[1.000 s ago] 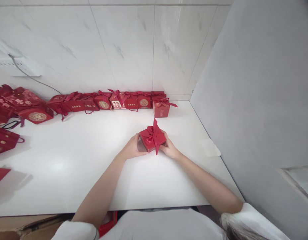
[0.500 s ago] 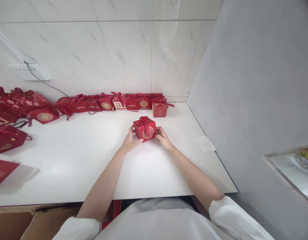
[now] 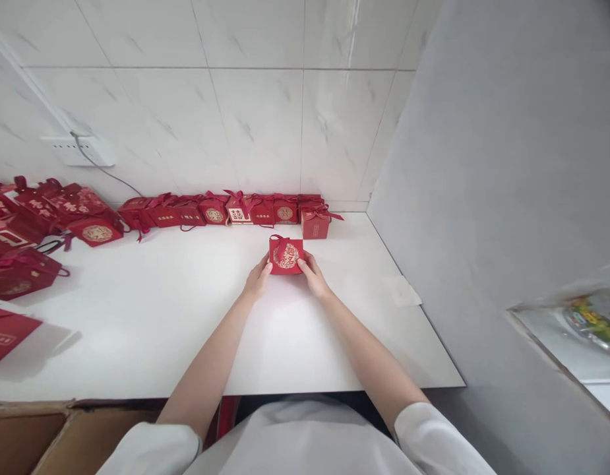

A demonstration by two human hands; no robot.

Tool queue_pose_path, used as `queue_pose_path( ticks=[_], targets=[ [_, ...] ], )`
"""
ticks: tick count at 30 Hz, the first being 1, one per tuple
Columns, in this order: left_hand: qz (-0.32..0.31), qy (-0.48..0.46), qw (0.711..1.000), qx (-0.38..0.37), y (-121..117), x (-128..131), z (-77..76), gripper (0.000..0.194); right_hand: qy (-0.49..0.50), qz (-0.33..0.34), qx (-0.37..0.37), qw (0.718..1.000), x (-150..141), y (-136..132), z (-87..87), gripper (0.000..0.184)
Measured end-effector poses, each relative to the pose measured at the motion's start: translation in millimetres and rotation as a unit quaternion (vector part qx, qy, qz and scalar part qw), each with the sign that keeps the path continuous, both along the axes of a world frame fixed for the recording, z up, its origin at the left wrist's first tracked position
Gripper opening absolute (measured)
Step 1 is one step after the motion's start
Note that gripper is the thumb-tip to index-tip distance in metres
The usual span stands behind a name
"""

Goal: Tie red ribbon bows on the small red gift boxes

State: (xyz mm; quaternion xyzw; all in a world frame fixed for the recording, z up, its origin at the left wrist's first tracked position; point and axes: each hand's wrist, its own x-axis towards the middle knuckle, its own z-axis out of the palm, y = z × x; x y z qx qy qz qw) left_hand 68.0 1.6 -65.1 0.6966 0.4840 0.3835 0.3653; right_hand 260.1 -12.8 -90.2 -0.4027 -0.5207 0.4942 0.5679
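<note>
Between my two hands is a red gift box (image 3: 286,256) with a gold round pattern facing me and a red ribbon bow at its top. My left hand (image 3: 258,277) grips the left side, thumb on the front edge. On the opposite side my right hand (image 3: 313,274) holds it the same way; the fingers behind the box are hidden. Just behind it, a similar red box (image 3: 315,227) with a ribbon stands in front of the right end of a row of red gift boxes (image 3: 214,210) along the wall.
More red boxes (image 3: 25,267) crowd the left of the white table (image 3: 151,323). A white paper piece (image 3: 406,291) lies near the right edge, beside a grey partition (image 3: 483,165). Below the front edge are cardboard boxes (image 3: 87,439). A cable (image 3: 104,169) runs from the wall socket (image 3: 80,151).
Both hands have turned and tilted the gift box, so its patterned face now points squarely at me. The camera view has shifted slightly.
</note>
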Motion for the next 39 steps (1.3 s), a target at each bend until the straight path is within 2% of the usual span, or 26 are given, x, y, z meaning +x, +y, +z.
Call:
queue_pose_path(
  ticks=[8, 13, 15, 18, 20, 23, 25, 27, 30, 33, 36, 39],
  targets=[
    [-0.037, -0.03, 0.999, -0.023, 0.3, -9.5, -2.3, 0.066, -0.013, -0.023, 0.01, 1.0, 0.9, -5.3, -0.5, 0.069],
    [-0.05, -0.053, 0.997, -0.034, -3.7, -12.3, -2.6, 0.065, -0.02, -0.029, 0.015, 0.999, 1.9, -8.3, -3.3, 0.065],
    [-0.047, -0.082, 0.995, -0.031, -2.8, -12.2, -6.0, 0.062, -0.019, -0.06, 0.016, 0.998, 0.5, -11.2, -4.4, 0.064],
    [-0.029, -0.13, 0.991, -0.019, 1.9, -9.9, -14.4, 0.059, -0.021, -0.146, 0.03, 0.989, -2.1, -16.2, -4.0, 0.065],
    [-0.006, -0.157, 0.988, -0.008, 6.4, -8.7, -20.3, 0.061, -0.043, -0.177, 0.039, 0.983, -2.5, -17.9, -3.0, 0.058],
    [0.02, -0.188, 0.982, 0.009, 12.8, -14.4, -25.9, 0.064, -0.085, -0.171, 0.026, 0.981, 1.5, -16.5, -3.6, 0.035],
    [0.017, -0.118, 0.993, 0.011, 14.4, -25.5, -26.2, 0.062, -0.096, -0.17, 0.005, 0.981, 6.4, -13.9, -5.8, 0.025],
    [0.002, -0.005, 1.0, 0.007, 12.7, -39.5, -23.8, 0.064, -0.096, -0.173, -0.013, 0.98, 10.9, -11.6, -8.4, 0.025],
    [-0.025, 0.147, 0.989, 0.001, 4.6, -52.0, -16.8, 0.084, -0.093, -0.166, -0.031, 0.981, 13.4, -11.1, -9.9, 0.028],
    [-0.032, 0.231, 0.972, 0.009, -3.8, -45.4, -9.8, 0.101, -0.103, -0.142, -0.036, 0.984, 10.8, -14.0, -6.9, 0.026],
    [-0.008, 0.228, 0.973, 0.023, -6.9, -31.2, -5.3, 0.096, -0.12, -0.112, -0.021, 0.986, 8.9, -18.0, -1.6, 0.026],
    [0.011, 0.146, 0.989, 0.019, -5.2, -23.2, -4.0, 0.082, -0.101, -0.077, 0.007, 0.992, 10.8, -21.5, 3.8, 0.032]
  ],
)
